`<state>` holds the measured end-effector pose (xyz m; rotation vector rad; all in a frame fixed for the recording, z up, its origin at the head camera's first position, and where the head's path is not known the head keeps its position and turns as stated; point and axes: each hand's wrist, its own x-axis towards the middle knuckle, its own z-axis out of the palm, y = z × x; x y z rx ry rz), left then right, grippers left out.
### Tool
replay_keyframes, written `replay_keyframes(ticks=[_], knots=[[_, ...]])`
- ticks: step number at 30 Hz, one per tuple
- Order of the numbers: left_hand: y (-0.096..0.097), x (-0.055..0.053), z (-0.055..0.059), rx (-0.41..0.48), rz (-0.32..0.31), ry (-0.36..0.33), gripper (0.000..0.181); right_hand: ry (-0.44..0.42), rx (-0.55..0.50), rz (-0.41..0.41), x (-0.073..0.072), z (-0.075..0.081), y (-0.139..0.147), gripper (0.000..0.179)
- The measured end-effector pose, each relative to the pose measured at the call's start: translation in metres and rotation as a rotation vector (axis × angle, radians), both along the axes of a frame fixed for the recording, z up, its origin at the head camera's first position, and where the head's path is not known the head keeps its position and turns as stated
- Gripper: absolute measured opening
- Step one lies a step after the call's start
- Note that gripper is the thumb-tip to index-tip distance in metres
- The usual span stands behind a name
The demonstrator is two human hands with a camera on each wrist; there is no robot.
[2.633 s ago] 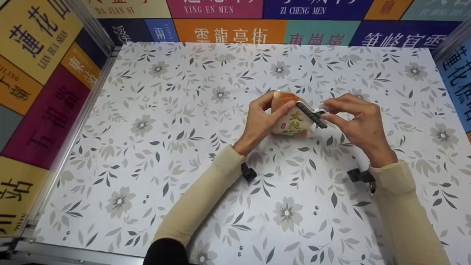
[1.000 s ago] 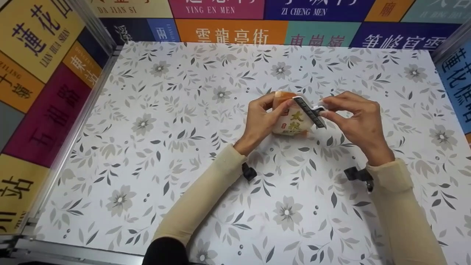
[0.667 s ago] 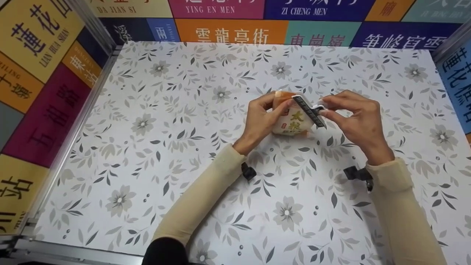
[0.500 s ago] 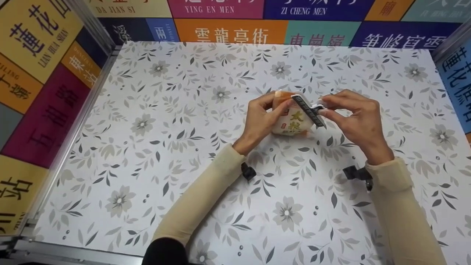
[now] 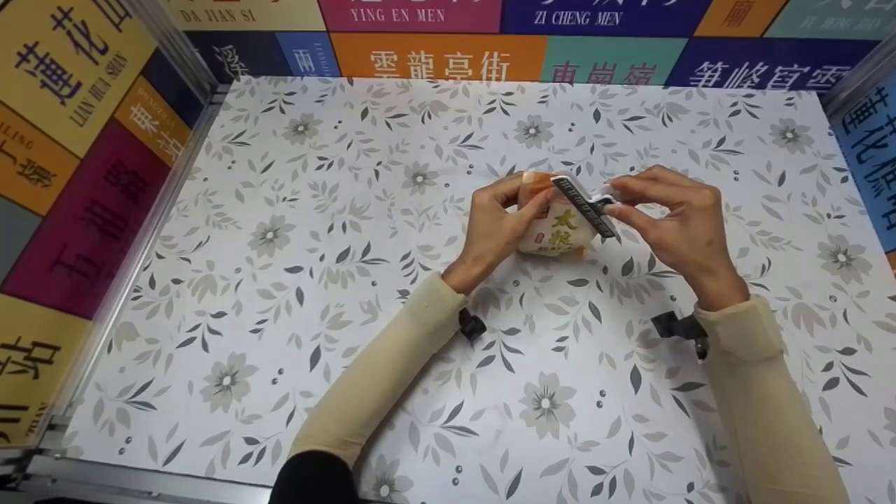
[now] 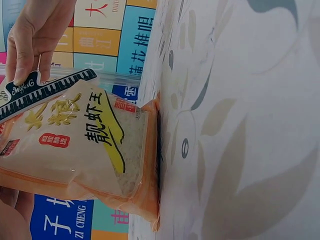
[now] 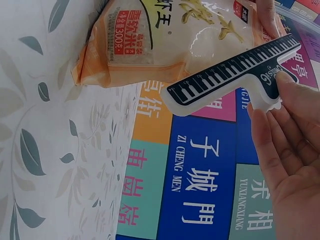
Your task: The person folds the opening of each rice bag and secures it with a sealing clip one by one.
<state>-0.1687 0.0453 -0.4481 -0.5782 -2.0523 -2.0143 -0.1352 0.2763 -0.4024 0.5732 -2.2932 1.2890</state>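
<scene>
An orange-edged clear bag of rice stands on the table, gold lettering on its front. My left hand grips its top from the left, thumb lying across the front. With thumb and fingers, my right hand pinches the handle of a piano-key patterned clip. That clip slants across the upper right of the bag. In the right wrist view, the clip shows a white rim beside the bag. Whether its jaws bite the bag I cannot tell.
A white tabletop with grey leaves and flowers lies under both arms. Colourful panels with Chinese lettering stand along the back and sides. Small black wrist cameras sit at both cuffs.
My right hand and the clip have moved slightly up and left, so the clip lies farther over the bag. The left hand and the bag have hardly moved.
</scene>
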Motion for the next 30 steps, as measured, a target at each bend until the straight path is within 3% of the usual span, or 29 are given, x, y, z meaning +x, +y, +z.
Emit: replay_keyframes(ticks=[30], knots=[[0.0016,0.0003,-0.0002,0.012,0.014,0.013,0.017,-0.017,-0.012,0.002,-0.0025,0.0016,-0.0017,0.032]])
